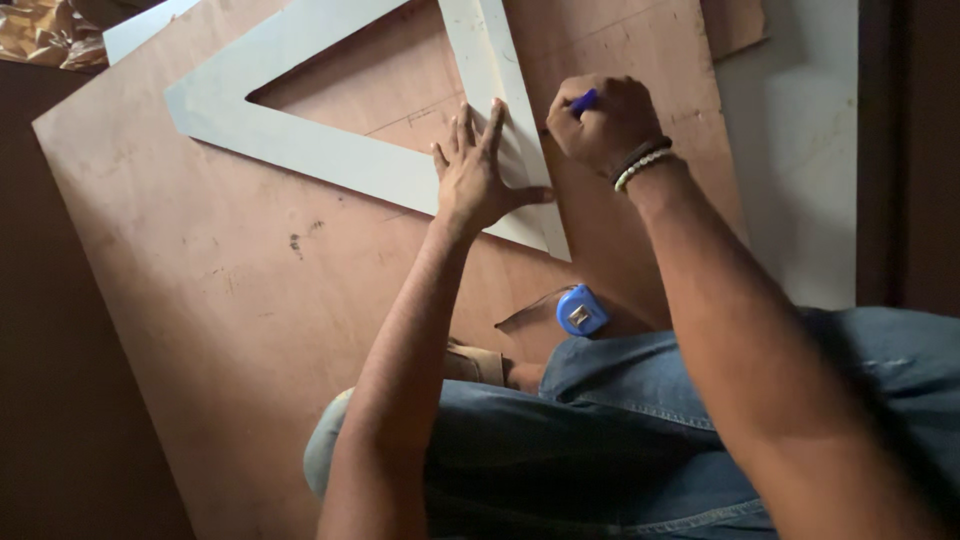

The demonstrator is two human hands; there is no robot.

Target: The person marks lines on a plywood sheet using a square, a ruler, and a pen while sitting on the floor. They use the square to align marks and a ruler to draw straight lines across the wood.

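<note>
A large pale triangular frame (330, 150) lies flat on a brown plywood sheet (200, 290). My left hand (478, 172) presses flat on the frame near its lower corner, fingers spread. My right hand (600, 122) is closed around a blue pen (583, 101), its tip against the plywood just beside the frame's right edge. Two bracelets, one dark and one white beaded, circle my right wrist.
A blue tape measure (581, 310) rests on the plywood near my knee, its tape pulled out a little. My legs in blue jeans (620, 430) kneel on the sheet. A pale floor strip (800, 150) runs along the right. Crumpled wrapping (45, 35) sits top left.
</note>
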